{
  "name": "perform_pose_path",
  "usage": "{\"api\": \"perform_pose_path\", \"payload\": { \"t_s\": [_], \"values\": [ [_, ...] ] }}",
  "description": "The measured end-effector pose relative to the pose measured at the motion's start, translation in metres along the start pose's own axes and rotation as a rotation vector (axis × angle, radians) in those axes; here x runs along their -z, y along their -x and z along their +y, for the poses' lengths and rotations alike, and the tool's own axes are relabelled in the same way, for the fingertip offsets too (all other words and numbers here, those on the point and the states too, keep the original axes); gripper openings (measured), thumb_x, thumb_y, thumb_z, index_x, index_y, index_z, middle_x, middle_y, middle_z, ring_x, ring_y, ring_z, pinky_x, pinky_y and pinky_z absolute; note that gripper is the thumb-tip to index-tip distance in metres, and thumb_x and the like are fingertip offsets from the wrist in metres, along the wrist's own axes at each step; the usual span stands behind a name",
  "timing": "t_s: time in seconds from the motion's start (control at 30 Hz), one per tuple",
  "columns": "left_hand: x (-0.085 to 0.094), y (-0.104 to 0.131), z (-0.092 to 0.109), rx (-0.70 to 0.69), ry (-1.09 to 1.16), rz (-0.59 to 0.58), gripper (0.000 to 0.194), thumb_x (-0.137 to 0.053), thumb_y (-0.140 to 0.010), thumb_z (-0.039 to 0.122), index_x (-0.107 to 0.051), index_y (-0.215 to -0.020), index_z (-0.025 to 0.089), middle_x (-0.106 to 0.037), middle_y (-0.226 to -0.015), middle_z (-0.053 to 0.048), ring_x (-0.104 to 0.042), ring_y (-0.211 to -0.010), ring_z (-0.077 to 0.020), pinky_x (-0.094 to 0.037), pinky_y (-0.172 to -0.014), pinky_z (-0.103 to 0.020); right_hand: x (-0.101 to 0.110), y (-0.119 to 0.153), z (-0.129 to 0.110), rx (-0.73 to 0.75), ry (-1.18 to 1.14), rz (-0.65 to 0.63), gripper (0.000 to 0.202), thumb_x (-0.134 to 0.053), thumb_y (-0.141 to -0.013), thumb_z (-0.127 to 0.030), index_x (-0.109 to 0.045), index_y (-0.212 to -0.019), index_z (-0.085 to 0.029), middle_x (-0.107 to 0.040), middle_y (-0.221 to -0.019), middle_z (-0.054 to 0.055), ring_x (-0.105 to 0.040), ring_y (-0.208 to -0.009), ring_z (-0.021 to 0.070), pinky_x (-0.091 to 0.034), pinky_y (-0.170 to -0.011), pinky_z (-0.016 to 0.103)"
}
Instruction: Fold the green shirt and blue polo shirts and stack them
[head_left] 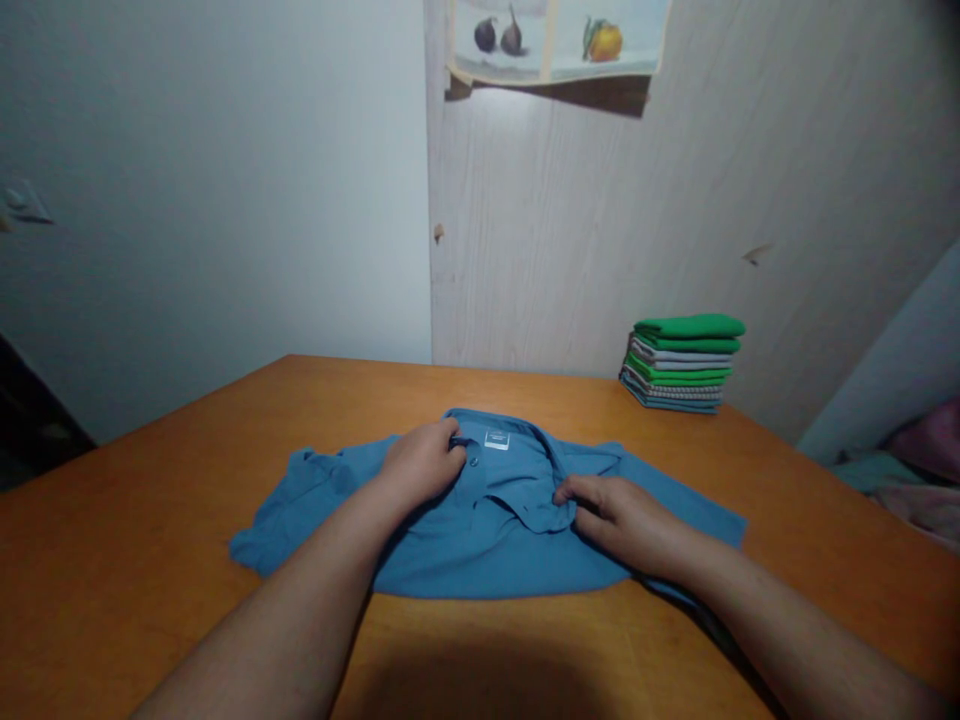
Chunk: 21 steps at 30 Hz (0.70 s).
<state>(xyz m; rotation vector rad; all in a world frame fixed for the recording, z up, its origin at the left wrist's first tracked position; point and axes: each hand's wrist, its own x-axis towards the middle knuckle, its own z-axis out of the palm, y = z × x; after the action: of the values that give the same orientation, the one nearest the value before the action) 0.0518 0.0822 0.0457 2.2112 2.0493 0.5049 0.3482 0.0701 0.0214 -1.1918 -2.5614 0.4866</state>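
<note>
A blue collared shirt (495,570) lies spread on the wooden table, its sleeves out to both sides. The collar faces up and stands open, with a white label (496,440) showing inside the neck. My left hand (426,460) is closed on the left side of the collar, beside a small button. The right side of the collar is pinched between the thumb and fingers of my right hand (611,510). Part of the shirt under each forearm is hidden.
At the table's (360,385) back right corner stands a stack of folded clothes (686,365), green, grey and blue. A wall with a fruit picture (559,40) rises behind. More cloth (919,470) lies beyond the right edge.
</note>
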Motion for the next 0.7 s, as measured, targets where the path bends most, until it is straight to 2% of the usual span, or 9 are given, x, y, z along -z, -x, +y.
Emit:
{"api": "perform_pose_path", "payload": {
  "t_s": [0.7],
  "values": [
    [-0.0040,-0.0009,-0.0057,-0.028,-0.008,-0.022,0.014,-0.054,-0.084,0.032,-0.062,-0.091,0.024,-0.070,-0.084,-0.008,-0.064,-0.078,-0.0260,-0.033,-0.059,-0.030,-0.0007,0.0005,0.0013,-0.001,0.001,0.006,0.028,-0.051,-0.084,-0.017,-0.067,-0.106,-0.026,-0.072,-0.093,0.001,-0.065,-0.087,0.0209,-0.045,-0.076,0.029]
  ]
}}
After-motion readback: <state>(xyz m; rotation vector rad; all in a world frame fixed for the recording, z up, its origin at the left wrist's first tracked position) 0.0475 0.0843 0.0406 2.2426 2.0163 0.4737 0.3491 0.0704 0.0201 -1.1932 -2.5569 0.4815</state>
